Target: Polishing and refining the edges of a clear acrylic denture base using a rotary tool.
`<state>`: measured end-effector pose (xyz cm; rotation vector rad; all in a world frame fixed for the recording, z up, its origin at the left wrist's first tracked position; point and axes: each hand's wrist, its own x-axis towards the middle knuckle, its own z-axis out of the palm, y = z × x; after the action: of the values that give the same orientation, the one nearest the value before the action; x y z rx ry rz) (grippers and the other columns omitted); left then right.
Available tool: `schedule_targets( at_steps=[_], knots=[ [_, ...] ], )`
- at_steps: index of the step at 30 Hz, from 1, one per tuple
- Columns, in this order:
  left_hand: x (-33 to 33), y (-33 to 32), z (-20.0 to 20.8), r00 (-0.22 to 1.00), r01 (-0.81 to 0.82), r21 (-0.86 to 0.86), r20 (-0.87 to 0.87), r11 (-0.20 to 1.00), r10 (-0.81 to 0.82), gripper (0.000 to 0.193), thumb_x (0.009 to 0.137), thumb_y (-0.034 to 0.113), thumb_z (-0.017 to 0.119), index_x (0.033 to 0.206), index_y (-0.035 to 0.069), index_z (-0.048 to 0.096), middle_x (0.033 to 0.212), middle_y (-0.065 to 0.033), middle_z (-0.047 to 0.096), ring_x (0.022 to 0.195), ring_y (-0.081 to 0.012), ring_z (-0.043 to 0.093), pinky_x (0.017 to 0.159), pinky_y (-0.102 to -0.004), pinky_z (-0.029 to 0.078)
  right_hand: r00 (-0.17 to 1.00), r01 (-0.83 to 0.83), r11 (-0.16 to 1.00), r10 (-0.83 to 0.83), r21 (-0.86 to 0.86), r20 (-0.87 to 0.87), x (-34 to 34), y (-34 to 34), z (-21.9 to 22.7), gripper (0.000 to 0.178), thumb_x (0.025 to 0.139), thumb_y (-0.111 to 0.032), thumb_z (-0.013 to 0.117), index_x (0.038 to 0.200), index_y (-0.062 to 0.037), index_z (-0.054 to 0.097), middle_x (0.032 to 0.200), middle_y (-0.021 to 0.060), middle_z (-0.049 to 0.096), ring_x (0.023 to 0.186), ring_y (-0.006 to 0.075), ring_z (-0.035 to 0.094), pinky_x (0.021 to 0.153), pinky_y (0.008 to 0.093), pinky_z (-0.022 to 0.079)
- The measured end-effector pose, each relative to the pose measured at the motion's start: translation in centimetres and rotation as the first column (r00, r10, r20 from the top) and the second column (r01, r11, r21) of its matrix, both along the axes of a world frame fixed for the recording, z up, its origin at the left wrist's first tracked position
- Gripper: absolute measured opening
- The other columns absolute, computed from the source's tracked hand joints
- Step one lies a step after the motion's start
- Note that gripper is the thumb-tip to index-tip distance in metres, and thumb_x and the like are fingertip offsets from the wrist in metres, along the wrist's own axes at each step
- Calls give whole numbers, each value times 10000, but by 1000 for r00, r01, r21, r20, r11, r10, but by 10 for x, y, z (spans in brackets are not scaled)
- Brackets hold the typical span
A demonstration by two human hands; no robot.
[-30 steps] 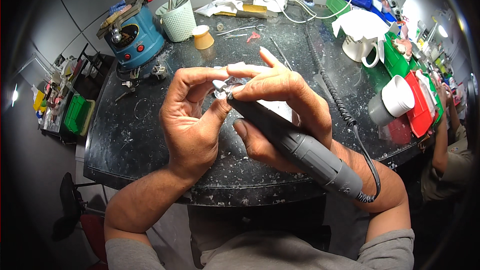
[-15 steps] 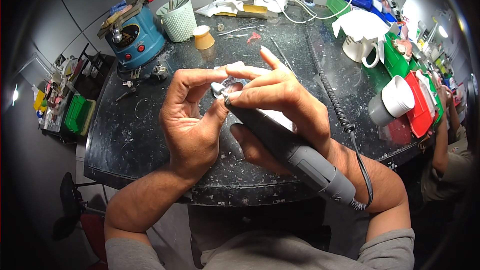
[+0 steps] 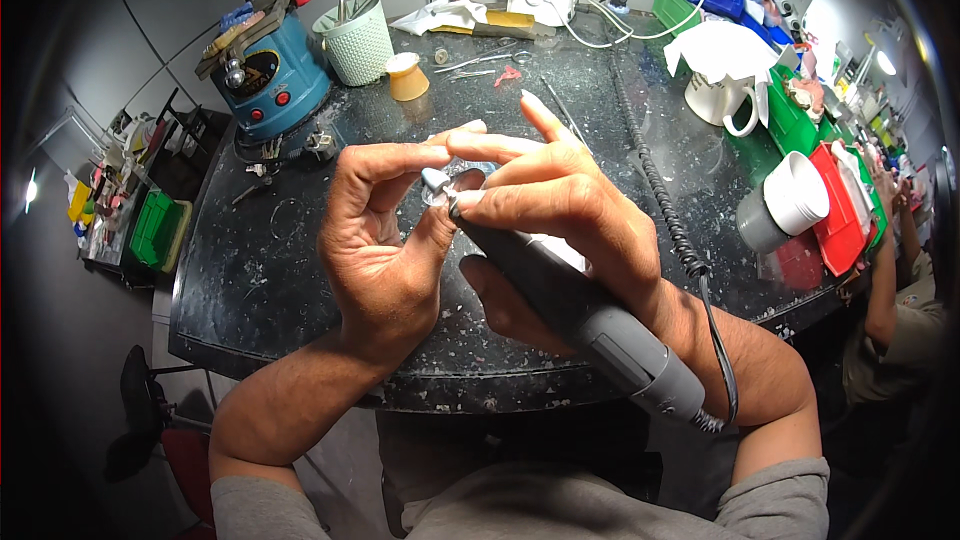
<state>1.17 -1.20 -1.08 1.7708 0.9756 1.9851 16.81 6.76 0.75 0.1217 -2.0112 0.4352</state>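
Observation:
A dark grey rotary handpiece (image 3: 555,285) lies slantwise in my right hand (image 3: 590,210), whose fingers wrap its front end; the index finger lies forward near my left fingertips. At its tip sits a small grey rounded bit (image 3: 435,179). My left hand (image 3: 385,230) is closed in a pinch, thumb and fingers curled around a small clear, shiny piece (image 3: 432,196) right at the bit. Fingers hide most of that piece, so its full shape does not show. Both hands meet above the black worktable (image 3: 270,290).
A coiled black cord (image 3: 655,165) runs from the table's back to the handpiece. Left stand a blue machine (image 3: 275,80), a pale green basket (image 3: 357,40) and a yellowish cup (image 3: 407,77). Right are a white mug (image 3: 712,100), white cup (image 3: 797,190) and red bin (image 3: 840,215). Another person's arm (image 3: 882,280) shows far right.
The handpiece's rear end has dropped slightly, and its bit now shows more plainly between my fingers. My left fingers have shifted a little around the clear piece.

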Motion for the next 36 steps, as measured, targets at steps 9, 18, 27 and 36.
schedule_targets(
  at_steps=[9, 18, 27, 36],
  knots=[
    [-3, 1, 1, 998, 17, 35, -67, 999, -14, 275, 926, -46, 614, 1156, -4, 469, 1249, -252, 603, 1257, -340, 569, 1043, -414, 507, 1000, -6, 1000, 6, 17, 14, 4, 0, 3, 415, 759, -4, 787, 1124, -109, 620, 989, 55, 653, 1183, 309, 649, 1127, 648, 287],
    [-2, 1, 1, 999, 42, 29, -25, 999, -41, 272, 948, 12, 613, 1167, 5, 452, 1264, -268, 589, 1264, -339, 561, 1033, -416, 514, 999, 1, 996, -5, 87, 45, 2, 0, 6, 396, 750, -10, 806, 1097, -124, 653, 968, 46, 654, 1189, 326, 646, 1137, 629, 284],
    [-1, 2, 2, 998, 35, 37, -52, 999, -33, 268, 947, -3, 604, 1167, 9, 452, 1262, -274, 592, 1267, -341, 561, 1041, -414, 507, 1000, 14, 1000, -14, 19, 16, 4, -1, 5, 431, 740, 27, 800, 1101, -127, 622, 978, 51, 657, 1187, 329, 647, 1136, 640, 277],
    [0, 2, 1, 999, 39, 47, -22, 998, -38, 276, 935, -33, 612, 1161, 7, 460, 1251, -268, 604, 1252, -334, 573, 1038, -408, 505, 1000, 2, 1000, -2, 26, -7, 3, 3, 1, 406, 756, 7, 785, 1099, -122, 609, 978, 52, 656, 1185, 328, 649, 1138, 644, 270]
  ],
)
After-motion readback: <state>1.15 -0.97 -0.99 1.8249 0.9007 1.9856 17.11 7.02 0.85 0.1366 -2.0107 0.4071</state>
